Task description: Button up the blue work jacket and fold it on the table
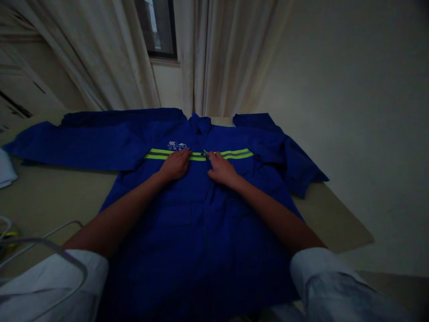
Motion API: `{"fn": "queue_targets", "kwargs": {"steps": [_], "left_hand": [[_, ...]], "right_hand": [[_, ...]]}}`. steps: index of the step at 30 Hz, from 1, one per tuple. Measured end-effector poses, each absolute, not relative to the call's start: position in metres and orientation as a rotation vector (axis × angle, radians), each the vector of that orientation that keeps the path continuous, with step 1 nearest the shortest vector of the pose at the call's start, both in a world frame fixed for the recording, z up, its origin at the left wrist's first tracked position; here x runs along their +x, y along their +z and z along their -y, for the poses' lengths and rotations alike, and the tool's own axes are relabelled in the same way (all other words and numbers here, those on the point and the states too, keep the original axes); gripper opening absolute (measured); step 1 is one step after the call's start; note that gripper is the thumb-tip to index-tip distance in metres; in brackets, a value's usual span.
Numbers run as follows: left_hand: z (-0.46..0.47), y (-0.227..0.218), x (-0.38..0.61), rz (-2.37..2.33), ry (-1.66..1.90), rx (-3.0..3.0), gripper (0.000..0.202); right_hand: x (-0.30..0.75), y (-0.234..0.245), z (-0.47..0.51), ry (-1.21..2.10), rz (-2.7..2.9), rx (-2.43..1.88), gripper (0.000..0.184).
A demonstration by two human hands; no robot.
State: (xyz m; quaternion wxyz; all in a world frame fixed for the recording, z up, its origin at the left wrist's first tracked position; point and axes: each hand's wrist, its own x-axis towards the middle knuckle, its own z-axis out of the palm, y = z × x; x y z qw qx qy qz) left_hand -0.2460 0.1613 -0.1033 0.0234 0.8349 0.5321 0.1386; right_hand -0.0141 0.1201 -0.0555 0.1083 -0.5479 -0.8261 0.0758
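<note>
A blue work jacket (187,214) lies spread flat and face up on a beige table (56,199), with its sleeves out to both sides. A yellow-green reflective stripe (231,154) crosses its chest, below a white printed logo (177,145). My left hand (176,164) rests on the stripe just left of the front opening. My right hand (221,170) sits just right of it, fingertips reaching a small button-like spot on the placket (204,153). Whether either hand grips the cloth is hidden.
A white folded cloth (6,169) lies at the table's left edge. A thin metal wire frame (43,243) stands at lower left, close to my left arm. Beyond the jacket hang pale curtains (228,58). The table's right corner (355,235) ends against a pale floor.
</note>
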Motion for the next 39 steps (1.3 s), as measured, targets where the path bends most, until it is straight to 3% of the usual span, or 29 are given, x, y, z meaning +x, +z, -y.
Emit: {"fn": "queue_targets", "kwargs": {"steps": [5,9,13,18,23,29,34,39], "left_hand": [[-0.144,-0.08,-0.235,-1.718,0.471,2.669,0.042],[-0.113,-0.067,-0.21,-1.736,0.484,2.63,0.036],[-0.08,-0.076,-0.189,-1.668,0.509,2.401,0.046],[-0.049,-0.087,-0.185,-1.702,0.591,2.382,0.055],[-0.034,-0.077,-0.185,-1.748,0.662,2.483,0.045],[-0.025,-0.081,-0.19,-1.206,0.717,2.568,0.025],[-0.027,-0.079,-0.191,-1.185,0.751,2.406,0.044],[-0.028,-0.075,-0.19,-1.295,0.722,2.4,0.04]], "right_hand": [[0.012,-0.038,-0.097,0.148,2.263,-1.616,0.062],[0.002,-0.044,-0.054,0.219,2.415,-1.286,0.045],[-0.006,-0.056,-0.02,0.353,2.504,-1.14,0.024],[-0.003,-0.065,-0.002,0.361,2.294,-1.266,0.029],[0.003,-0.068,0.005,0.383,2.239,-1.218,0.03],[0.002,-0.072,0.004,0.258,2.226,-1.416,0.023],[-0.009,-0.061,0.011,0.136,2.26,-1.62,0.02],[-0.031,-0.047,0.018,-0.051,2.256,-1.861,0.024]]}}
